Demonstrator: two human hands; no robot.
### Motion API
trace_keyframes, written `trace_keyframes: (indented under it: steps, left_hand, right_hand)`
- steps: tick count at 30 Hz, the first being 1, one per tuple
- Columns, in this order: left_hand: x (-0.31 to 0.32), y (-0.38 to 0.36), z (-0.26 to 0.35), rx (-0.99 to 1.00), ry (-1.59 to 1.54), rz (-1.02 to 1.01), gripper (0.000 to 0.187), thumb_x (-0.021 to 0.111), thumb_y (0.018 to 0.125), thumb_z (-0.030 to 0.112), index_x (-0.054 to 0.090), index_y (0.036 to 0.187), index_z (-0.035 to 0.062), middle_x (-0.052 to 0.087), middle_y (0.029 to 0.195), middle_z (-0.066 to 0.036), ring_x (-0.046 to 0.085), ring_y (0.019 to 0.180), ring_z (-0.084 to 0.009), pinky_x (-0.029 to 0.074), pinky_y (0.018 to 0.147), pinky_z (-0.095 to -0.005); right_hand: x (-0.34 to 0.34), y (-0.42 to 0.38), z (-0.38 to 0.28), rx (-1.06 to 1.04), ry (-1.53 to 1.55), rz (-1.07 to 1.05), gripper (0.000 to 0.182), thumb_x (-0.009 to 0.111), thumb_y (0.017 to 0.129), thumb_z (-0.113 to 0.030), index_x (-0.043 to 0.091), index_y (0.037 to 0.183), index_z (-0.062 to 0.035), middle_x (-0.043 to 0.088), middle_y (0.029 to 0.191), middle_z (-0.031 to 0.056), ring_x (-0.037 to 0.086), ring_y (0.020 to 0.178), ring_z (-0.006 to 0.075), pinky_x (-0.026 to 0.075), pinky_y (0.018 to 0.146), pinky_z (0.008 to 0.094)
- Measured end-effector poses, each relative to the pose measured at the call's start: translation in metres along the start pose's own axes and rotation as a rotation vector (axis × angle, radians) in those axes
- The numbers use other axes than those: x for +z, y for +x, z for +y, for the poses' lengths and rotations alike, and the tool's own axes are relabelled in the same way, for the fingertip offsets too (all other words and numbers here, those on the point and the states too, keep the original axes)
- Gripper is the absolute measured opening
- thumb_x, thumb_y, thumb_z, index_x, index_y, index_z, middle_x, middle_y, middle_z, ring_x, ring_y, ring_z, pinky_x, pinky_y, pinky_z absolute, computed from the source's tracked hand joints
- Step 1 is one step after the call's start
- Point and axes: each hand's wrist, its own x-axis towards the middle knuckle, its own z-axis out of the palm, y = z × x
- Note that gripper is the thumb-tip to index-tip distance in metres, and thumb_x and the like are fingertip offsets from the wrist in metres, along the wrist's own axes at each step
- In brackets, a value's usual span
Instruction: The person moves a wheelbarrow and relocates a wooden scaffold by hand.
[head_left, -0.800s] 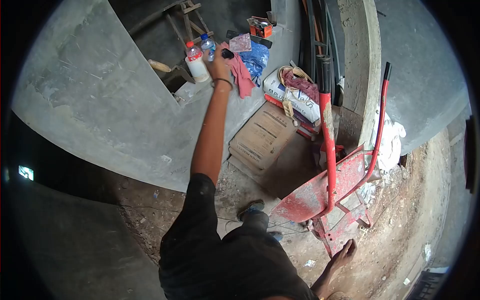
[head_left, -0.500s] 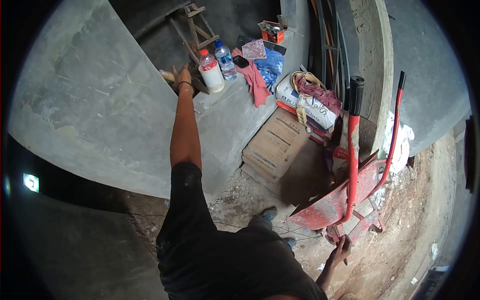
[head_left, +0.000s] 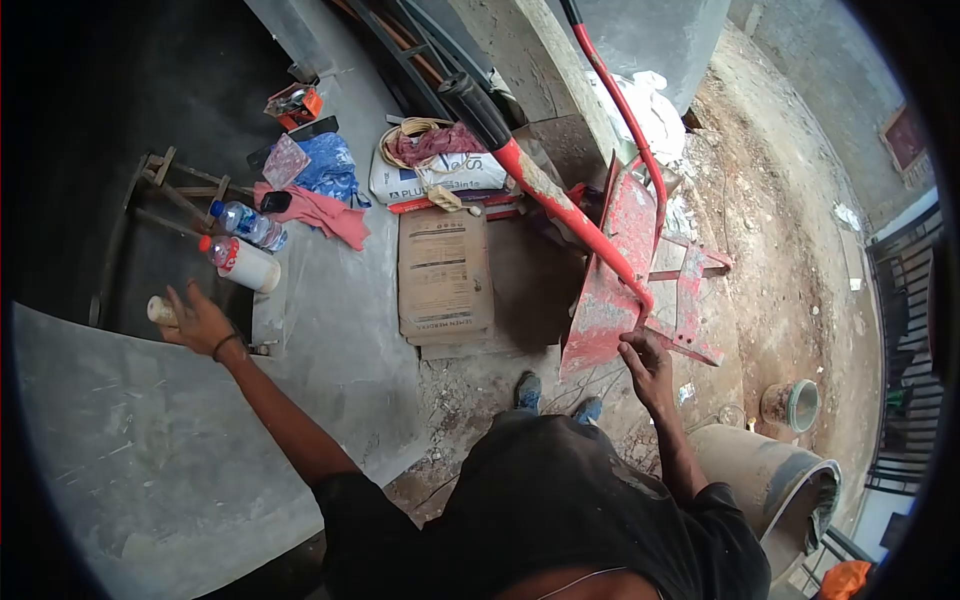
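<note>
My left hand (head_left: pixel 203 325) reaches out to the left over the grey ledge's edge, palm partly turned and fingers spread. A pale wooden handle (head_left: pixel 162 311) shows beside its fingers; the rest of that tool is hidden. Close by lie a red-capped bottle (head_left: pixel 243 264) with a white lower part and a blue-capped clear bottle (head_left: pixel 252 226). My right hand (head_left: pixel 648 368) is at the lower bend of the red wheelbarrow handle (head_left: pixel 600 245), its fingers closed around something too small to make out.
A pink cloth (head_left: pixel 320 218) and blue cloth (head_left: pixel 328 166) lie on the ledge (head_left: pixel 330 320). Paper sacks (head_left: pixel 445 275) stand by its foot. The wheelbarrow tray (head_left: pixel 600 310) is tipped up. A large drum (head_left: pixel 745 465) and a bucket (head_left: pixel 790 404) are at the right.
The view has turned to the right, so the bottles and ledge appear further left. My right hand has risen towards the wheelbarrow handle. My left hand remains by the wooden handle.
</note>
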Motion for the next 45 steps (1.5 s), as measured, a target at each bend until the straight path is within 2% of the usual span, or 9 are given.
trace_keyframes:
  steps: [10,15,19,22,27,35,39,43,45]
  left_hand:
    - [-0.150,-0.193,0.215,0.524,-1.012,-0.651,0.022,0.060,0.080,0.001,0.070,0.098,0.0077,0.054,0.114,-0.018,0.054,0.109,-0.0307,0.046,0.091,-0.0392]
    - [-0.165,-0.268,0.257,0.826,-1.171,-0.921,0.019,0.070,0.071,0.011,0.073,0.088,0.0182,0.055,0.123,-0.007,0.048,0.119,-0.0332,0.013,0.102,-0.0672]
    - [-0.149,-0.260,0.253,0.870,-1.325,-1.181,0.027,0.068,0.068,0.008,0.073,0.090,0.0210,0.048,0.134,-0.011,0.033,0.131,-0.0388,0.008,0.107,-0.0594]
    - [-0.102,-0.208,0.247,0.753,-1.327,-0.856,0.025,0.059,0.073,0.009,0.071,0.096,0.0051,0.045,0.134,-0.022,0.032,0.131,-0.0404,0.020,0.108,-0.0479]
    - [-0.017,-0.108,0.307,0.128,-1.343,-0.455,0.038,0.057,0.086,0.016,0.055,0.115,-0.0077,0.055,0.120,-0.022,0.054,0.109,-0.0300,0.042,0.093,-0.0413]
    - [0.094,-0.100,0.368,0.260,-0.679,-0.775,0.040,0.056,0.079,0.024,0.061,0.114,0.0049,0.063,0.103,-0.019,0.060,0.097,-0.0267,0.046,0.085,-0.0317]
    - [0.117,-0.108,0.363,0.202,-0.690,-0.976,0.039,0.050,0.077,0.008,0.060,0.115,0.0044,0.065,0.094,-0.015,0.066,0.081,-0.0204,0.051,0.072,-0.0282]
    - [0.119,-0.110,0.358,0.255,-0.778,-1.035,0.040,0.047,0.078,0.003,0.058,0.116,-0.0008,0.063,0.089,-0.014,0.067,0.073,-0.0226,0.054,0.061,-0.0284]
    - [0.097,-0.107,0.358,-0.060,-0.939,-1.200,0.041,0.044,0.078,-0.002,0.055,0.117,-0.0063,0.062,0.086,-0.016,0.067,0.069,-0.0242,0.056,0.056,-0.0279]
  right_hand:
    - [0.059,-0.050,-0.116,0.120,0.737,-0.887,0.049,0.038,0.096,-0.043,0.048,0.122,-0.0020,0.059,0.108,0.0094,0.057,0.098,0.0180,0.045,0.087,0.0313]
    - [0.033,-0.040,-0.132,0.352,1.571,-0.716,0.052,0.033,0.096,-0.048,0.048,0.117,-0.0036,0.057,0.112,0.0139,0.057,0.100,0.0214,0.045,0.089,0.0345]
    - [0.018,-0.032,-0.152,0.461,1.273,-0.157,0.031,0.045,0.094,-0.031,0.049,0.106,-0.0025,0.061,0.092,0.0134,0.062,0.090,0.0252,0.052,0.079,0.0346]
    - [0.015,-0.009,-0.134,0.077,0.801,0.164,0.020,0.058,0.087,-0.019,0.047,0.095,-0.0040,0.057,0.073,0.0096,0.061,0.061,0.0195,0.054,0.055,0.0317]
    - [0.024,0.017,-0.141,-0.025,0.494,0.039,0.031,0.065,0.082,-0.016,0.043,0.102,-0.0061,0.053,0.071,0.0040,0.054,0.058,0.0113,0.048,0.049,0.0266]
    - [0.049,0.015,-0.149,-0.699,-0.129,0.321,0.041,0.062,0.085,-0.011,0.037,0.117,-0.0047,0.053,0.079,0.0047,0.049,0.060,0.0073,0.040,0.049,0.0227]
    - [0.077,0.020,-0.140,-0.421,0.390,0.231,0.043,0.056,0.087,-0.005,0.030,0.120,-0.0050,0.053,0.075,0.0073,0.056,0.059,0.0131,0.044,0.049,0.0275]
    - [0.084,0.029,-0.112,-0.494,-0.274,0.082,0.046,0.057,0.085,-0.009,0.034,0.125,-0.0051,0.057,0.082,0.0114,0.057,0.064,0.0233,0.046,0.057,0.0355]
    - [0.085,0.032,-0.119,-0.557,-0.355,0.036,0.049,0.057,0.085,-0.010,0.036,0.129,-0.0047,0.057,0.086,0.0095,0.055,0.065,0.0248,0.046,0.060,0.0360]
